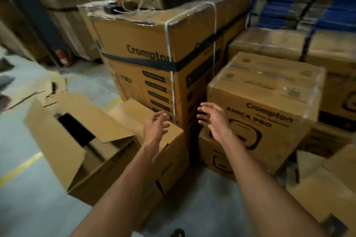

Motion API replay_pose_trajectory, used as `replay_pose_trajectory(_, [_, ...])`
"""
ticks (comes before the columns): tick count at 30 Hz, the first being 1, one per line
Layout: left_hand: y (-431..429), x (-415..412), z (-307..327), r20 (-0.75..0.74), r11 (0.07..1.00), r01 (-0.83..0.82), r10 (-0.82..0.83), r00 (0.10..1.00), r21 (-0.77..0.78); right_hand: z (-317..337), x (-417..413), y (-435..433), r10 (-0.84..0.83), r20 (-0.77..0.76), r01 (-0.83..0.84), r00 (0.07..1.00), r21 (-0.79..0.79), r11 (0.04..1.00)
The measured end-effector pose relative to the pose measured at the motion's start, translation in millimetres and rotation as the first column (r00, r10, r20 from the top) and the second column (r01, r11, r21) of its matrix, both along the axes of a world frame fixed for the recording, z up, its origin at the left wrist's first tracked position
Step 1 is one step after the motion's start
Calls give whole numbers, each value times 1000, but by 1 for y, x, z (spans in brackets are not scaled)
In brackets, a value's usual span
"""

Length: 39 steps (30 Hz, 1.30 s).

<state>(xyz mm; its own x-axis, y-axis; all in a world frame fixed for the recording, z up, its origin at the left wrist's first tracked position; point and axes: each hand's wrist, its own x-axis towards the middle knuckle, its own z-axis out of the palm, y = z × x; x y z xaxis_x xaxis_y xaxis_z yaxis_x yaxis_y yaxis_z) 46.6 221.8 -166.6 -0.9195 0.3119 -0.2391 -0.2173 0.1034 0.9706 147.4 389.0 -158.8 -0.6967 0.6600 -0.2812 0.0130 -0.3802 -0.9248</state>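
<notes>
Right of frame centre, the taped brown cardboard box (265, 86) lies just beyond the right hand (213, 121), farther from the left hand (155, 128); both spread loosely, empty.

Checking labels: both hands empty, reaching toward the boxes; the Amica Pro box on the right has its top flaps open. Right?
Not quite. The head view shows the Amica Pro box closed, its top taped shut. The left hand and right hand are indeed empty.
</notes>
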Motion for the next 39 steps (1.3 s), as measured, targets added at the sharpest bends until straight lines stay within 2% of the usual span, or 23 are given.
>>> replay_pose_trajectory(4, [-33,-14,8,-113,995,-94,89,990,-43,3,-41,-38,154,62,-159,986,83,984])
replay_pose_trajectory(6, [-54,-19,16,-218,987,-144,125,968,-70,1,-60,-60,223,87,-233,971,125,964])
replay_pose_trajectory(10, [-112,-31,33,-473,941,-294,185,861,-167,-8,-98,-103,377,99,-388,921,138,911])
replay_pose_trajectory(13, [-166,-38,30,-529,882,-442,300,794,-163,-18,-125,-131,481,110,-493,870,144,858])
replay_pose_trajectory(17, [-229,-33,-4,-471,705,-690,559,683,-164,-40,-158,-163,497,182,-529,848,241,814])
replay_pose_trajectory(20, [-256,-28,-36,-388,604,-762,661,642,-234,-57,-179,-174,517,276,-582,810,276,765])
replay_pose_trajectory(23, [-266,-27,-65,-267,630,-740,690,672,-234,-72,-193,-177,563,373,-665,738,256,702])
replay_pose_trajectory(25, [-266,-27,-81,-148,664,-723,709,690,-191,-80,-196,-179,577,393,-683,716,226,694])
replay_pose_trajectory(34, [-256,-37,-110,208,683,-730,713,669,8,-113,-195,-181,560,383,-609,734,7,793])
replay_pose_trajectory(37, [-255,-46,-105,292,714,-699,660,692,43,-115,-196,-187,557,347,-572,755,-69,817])
replay_pose_trajectory(39, [-255,-53,-101,323,703,-709,660,678,54,-113,-200,-189,553,330,-567,765,-60,821])
